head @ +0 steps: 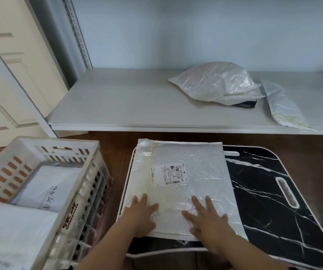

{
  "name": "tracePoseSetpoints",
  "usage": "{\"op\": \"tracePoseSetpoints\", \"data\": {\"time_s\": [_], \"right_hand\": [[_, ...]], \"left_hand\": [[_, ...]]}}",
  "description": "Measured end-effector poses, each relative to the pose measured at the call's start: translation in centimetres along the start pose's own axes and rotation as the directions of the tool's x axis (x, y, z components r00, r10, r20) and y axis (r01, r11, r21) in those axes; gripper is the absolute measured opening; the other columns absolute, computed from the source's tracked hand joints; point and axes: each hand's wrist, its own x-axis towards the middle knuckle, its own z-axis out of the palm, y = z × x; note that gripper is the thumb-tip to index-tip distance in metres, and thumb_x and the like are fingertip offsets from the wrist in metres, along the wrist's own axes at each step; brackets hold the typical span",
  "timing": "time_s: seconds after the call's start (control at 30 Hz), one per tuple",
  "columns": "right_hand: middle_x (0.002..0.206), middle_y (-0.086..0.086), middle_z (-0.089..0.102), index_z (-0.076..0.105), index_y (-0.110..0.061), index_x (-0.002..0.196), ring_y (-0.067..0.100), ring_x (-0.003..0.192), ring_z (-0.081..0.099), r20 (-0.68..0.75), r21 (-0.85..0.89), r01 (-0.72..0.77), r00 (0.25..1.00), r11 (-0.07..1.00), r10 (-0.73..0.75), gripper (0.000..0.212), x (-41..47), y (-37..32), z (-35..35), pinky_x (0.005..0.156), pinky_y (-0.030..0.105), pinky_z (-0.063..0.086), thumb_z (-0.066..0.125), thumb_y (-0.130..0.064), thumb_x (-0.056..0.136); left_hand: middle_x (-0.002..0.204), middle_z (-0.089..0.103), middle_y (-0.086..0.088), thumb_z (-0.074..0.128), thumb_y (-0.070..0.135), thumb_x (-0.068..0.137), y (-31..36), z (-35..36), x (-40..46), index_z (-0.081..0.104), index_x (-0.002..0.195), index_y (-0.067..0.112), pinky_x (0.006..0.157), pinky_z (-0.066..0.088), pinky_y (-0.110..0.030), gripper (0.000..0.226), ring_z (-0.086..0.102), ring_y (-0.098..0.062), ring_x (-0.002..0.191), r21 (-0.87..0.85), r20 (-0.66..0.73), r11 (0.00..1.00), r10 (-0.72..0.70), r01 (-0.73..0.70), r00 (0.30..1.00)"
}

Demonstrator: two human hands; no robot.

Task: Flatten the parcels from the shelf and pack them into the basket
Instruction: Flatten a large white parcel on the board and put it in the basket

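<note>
1. Black marble-patterned board (pixel 269 201) with white veining, a white rim and rounded corners, lying flat; a slot handle opens near its right side.
2. Dark brown wooden floor (pixel 117 139) beneath the board.
3. Cream panelled door (pixel 10 75) at upper left.
4. Pale blue wall (pixel 195 32) at the rear.

two hands (pixel 173 219), one basket (pixel 90 152), one shelf (pixel 117 106)

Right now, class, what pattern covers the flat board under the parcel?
Black marble board with white veins, head view.
</note>
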Motion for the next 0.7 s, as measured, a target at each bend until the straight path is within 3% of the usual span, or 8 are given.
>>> {"op": "tracePoseSetpoints", "data": {"time_s": [0.13, 0.27, 0.33, 0.43, 0.53, 0.57, 0.63, 0.7], "right_hand": [[0.161, -0.010, -0.016, 0.039, -0.038, 0.144, 0.023, 0.145, -0.024, -0.060, 0.100, 0.054, 0.997, 0.994, -0.049, 0.041, -1.5, 1.4, -0.3, 0.113, 0.065, 0.009, 0.037, -0.031, 0.104], [0.162, -0.004, -0.015, 0.037, -0.033, 0.146, 0.025, 0.147, -0.019, 0.001, 0.023, 0.061, 0.998, 0.998, -0.061, 0.043, -1.4, 1.5, -0.2, 0.117, 0.058, 0.014, 0.038, -0.027, 0.104], [0.163, 0.002, -0.003, 0.042, -0.030, 0.144, 0.031, 0.149, -0.007, -0.007, -0.005, 0.064, 0.998, 0.998, -0.064, 0.041, -1.0, 1.1, -0.8, 0.118, 0.050, 0.017, 0.040, -0.031, 0.103], [0.152, 0.008, 0.025, 0.044, -0.022, 0.141, 0.030, 0.142, 0.022, -0.150, 0.109, -0.020, 0.988, 0.994, 0.037, 0.045, -1.0, 1.0, -1.7, 0.112, 0.042, 0.030, 0.048, -0.035, 0.099], [0.158, 0.006, 0.004, 0.019, -0.028, 0.150, 0.031, 0.146, 0.007, -0.193, 0.262, -0.270, 0.926, 0.927, 0.324, 0.071, -1.4, 2.1, -1.5, 0.111, 0.055, 0.029, 0.057, -0.046, 0.092], [0.158, 0.008, 0.002, 0.014, -0.028, 0.151, 0.033, 0.145, 0.008, -0.154, 0.341, -0.346, 0.897, 0.874, 0.415, 0.080, -1.5, 2.6, -1.2, 0.111, 0.056, 0.029, 0.061, -0.049, 0.089], [0.151, 0.017, 0.018, 0.015, -0.020, 0.150, 0.036, 0.138, 0.024, -0.088, 0.497, -0.454, 0.821, 0.739, 0.564, 0.092, -1.7, 3.4, -0.9, 0.109, 0.048, 0.033, 0.068, -0.053, 0.082], [0.143, 0.019, 0.032, 0.025, -0.011, 0.145, 0.035, 0.131, 0.036, -0.031, 0.602, -0.500, 0.764, 0.622, 0.644, 0.094, -1.5, 4.2, -0.6, 0.104, 0.040, 0.036, 0.070, -0.057, 0.077]], "left_hand": [[0.161, -0.008, -0.013, 0.030, 0.030, 0.103, -0.9, -1.1, -1.9, 0.022, 0.153, 0.025, 0.120, 0.014, -0.041, 0.050, 0.002, -0.031, 0.149, 0.093, 0.074, 0.994, 0.058, -0.065, 0.996], [0.161, 0.000, -0.016, 0.035, 0.023, 0.102, 0.4, -1.1, -2.8, 0.025, 0.152, 0.018, 0.118, 0.022, -0.041, 0.051, 0.015, -0.032, 0.146, 0.193, 0.093, 0.981, 0.017, -0.035, 0.996], [0.158, 0.020, -0.016, 0.036, 0.024, 0.102, 0.8, -1.9, -3.0, 0.037, 0.147, 0.014, 0.113, 0.029, -0.037, 0.047, 0.031, -0.030, 0.140, 0.191, 0.052, 0.982, 0.002, -0.012, 0.999], [0.144, 0.045, -0.009, 0.044, 0.026, 0.098, 0.2, -1.3, -2.2, 0.051, 0.137, 0.013, 0.107, 0.038, -0.035, 0.041, 0.044, -0.026, 0.129, 0.000, -0.162, 0.995, -0.099, 0.100, 0.982], [0.144, 0.036, -0.009, 0.053, 0.029, 0.094, -0.4, 0.6, -2.2, 0.039, 0.141, 0.016, 0.103, 0.040, -0.037, 0.051, 0.042, -0.027, 0.129, -0.316, -0.331, 0.918, -0.343, 0.239, 0.879], [0.142, 0.036, -0.012, 0.058, 0.030, 0.092, -0.4, 0.7, -2.3, 0.036, 0.141, 0.014, 0.099, 0.043, -0.038, 0.056, 0.045, -0.030, 0.125, -0.436, -0.300, 0.853, -0.437, 0.286, 0.848], [0.135, 0.046, -0.016, 0.067, 0.032, 0.087, -0.6, 0.7, -2.4, 0.040, 0.135, 0.005, 0.090, 0.046, -0.036, 0.061, 0.052, -0.032, 0.118, -0.640, -0.176, 0.686, -0.569, 0.346, 0.803], [0.128, 0.057, -0.016, 0.072, 0.034, 0.084, -0.7, 0.7, -2.5, 0.050, 0.127, -0.003, 0.088, 0.048, -0.032, 0.061, 0.057, -0.030, 0.115, -0.745, -0.035, 0.559, -0.577, 0.364, 0.816]]}}
